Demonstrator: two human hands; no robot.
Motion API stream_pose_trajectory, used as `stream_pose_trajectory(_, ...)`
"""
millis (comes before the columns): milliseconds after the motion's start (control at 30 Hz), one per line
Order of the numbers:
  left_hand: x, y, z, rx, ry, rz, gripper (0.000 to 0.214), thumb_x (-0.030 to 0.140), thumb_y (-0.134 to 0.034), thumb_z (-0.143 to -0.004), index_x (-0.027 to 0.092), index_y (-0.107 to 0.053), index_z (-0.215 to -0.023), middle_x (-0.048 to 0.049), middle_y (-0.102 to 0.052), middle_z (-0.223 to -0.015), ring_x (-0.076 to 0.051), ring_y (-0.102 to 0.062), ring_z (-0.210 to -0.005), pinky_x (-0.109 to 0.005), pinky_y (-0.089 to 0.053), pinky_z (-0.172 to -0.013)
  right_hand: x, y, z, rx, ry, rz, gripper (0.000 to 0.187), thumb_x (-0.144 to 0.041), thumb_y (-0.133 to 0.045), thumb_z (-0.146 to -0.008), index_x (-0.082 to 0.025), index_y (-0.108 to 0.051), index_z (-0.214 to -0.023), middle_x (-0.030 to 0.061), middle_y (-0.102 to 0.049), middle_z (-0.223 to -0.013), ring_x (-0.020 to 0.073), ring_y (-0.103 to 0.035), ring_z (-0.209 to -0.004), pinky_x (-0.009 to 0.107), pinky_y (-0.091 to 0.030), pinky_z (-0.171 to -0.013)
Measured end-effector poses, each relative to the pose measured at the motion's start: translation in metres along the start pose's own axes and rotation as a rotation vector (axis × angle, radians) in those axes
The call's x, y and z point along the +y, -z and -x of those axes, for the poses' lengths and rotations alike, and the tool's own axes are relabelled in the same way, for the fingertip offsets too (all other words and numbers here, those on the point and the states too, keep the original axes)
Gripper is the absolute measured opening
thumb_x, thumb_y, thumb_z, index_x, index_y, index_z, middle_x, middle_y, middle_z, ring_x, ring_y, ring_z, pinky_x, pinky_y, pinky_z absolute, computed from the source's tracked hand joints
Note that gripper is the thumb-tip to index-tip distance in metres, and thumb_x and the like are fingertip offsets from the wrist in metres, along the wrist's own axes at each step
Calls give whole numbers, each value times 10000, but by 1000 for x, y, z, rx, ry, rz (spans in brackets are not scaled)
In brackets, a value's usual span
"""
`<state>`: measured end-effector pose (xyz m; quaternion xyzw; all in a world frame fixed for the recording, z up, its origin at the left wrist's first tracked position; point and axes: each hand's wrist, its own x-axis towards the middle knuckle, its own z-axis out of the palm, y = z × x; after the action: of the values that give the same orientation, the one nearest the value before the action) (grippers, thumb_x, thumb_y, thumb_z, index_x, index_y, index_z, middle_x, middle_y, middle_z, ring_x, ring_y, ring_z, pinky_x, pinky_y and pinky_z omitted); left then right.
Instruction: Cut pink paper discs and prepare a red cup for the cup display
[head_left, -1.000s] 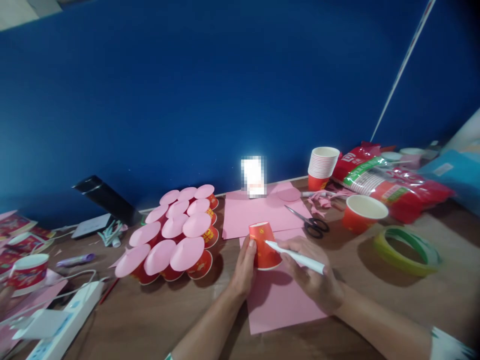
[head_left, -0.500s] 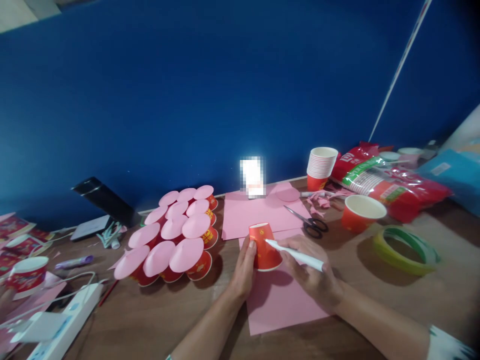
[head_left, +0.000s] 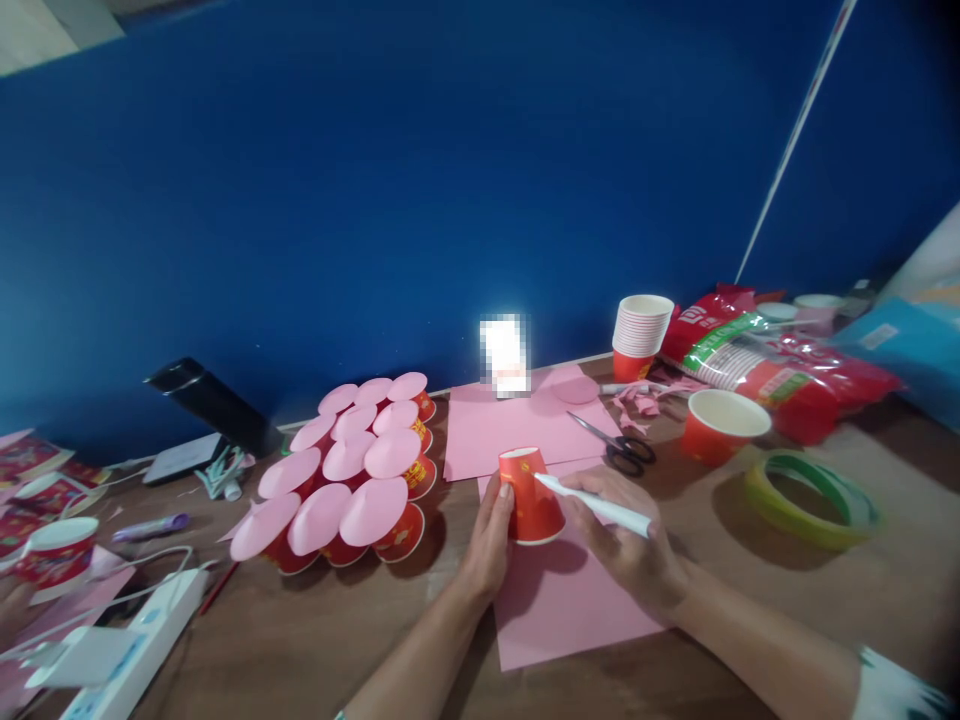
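Note:
A red paper cup (head_left: 529, 494) stands upside down on a pink paper sheet (head_left: 559, 600) in the middle of the wooden table. My left hand (head_left: 486, 545) presses against the cup's left side, fingers closed on it. My right hand (head_left: 628, 548) grips a white pen (head_left: 596, 504) whose tip touches the cup's right side near the top. A second pink sheet (head_left: 495, 425) lies just behind the cup.
A cluster of red cups topped with pink paper circles (head_left: 349, 470) sits to the left. Scissors (head_left: 621, 446), pink scraps, a cup stack (head_left: 642, 335), one upright cup (head_left: 720, 425), tape rolls (head_left: 814, 487) and a red bag (head_left: 780, 365) lie right. A white power strip (head_left: 120, 650) is at lower left.
The pen tip has shifted slightly along the cup's side; both hands stay on the cup and the view has barely moved.

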<state>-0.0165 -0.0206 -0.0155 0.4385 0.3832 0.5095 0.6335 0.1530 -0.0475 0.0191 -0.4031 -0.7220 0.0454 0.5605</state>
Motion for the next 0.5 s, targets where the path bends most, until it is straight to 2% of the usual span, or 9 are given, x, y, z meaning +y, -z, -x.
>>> stream_pose_trajectory(133, 5, -3, 1, -28, -14, 14, 446, 516, -570, -887, 190, -633, -1184, -100, -674, -1229, -285, -587, -1180, -406, -427, -1032, -3, 1, -1, 10, 13, -2, 110, -186, -506, -947, -214, -610, -968, 30, -685, -787, 173, -671, -712, 302, -566, -673)
stream_pose_trajectory(300, 9, -5, 1, 7, -31, -39, 485, 565, -571, -866, 165, -662, -1124, -104, -692, -1173, -284, -606, -1121, -382, -446, -989, -6, 2, -2, 29, 30, -3, 99, -167, -505, -933, -203, -594, -957, 19, -670, -781, 164, -661, -701, 293, -556, -666)
stream_pose_trajectory(500, 10, -7, 2, -16, -23, 1, 466, 547, -573, -872, 169, -645, -1135, -97, -705, -1128, -274, -633, -1061, -390, -475, -941, -2, 0, 0, 13, 6, -14, 93, -168, -518, -936, -206, -594, -974, 24, -679, -806, 161, -670, -732, 279, -557, -686)
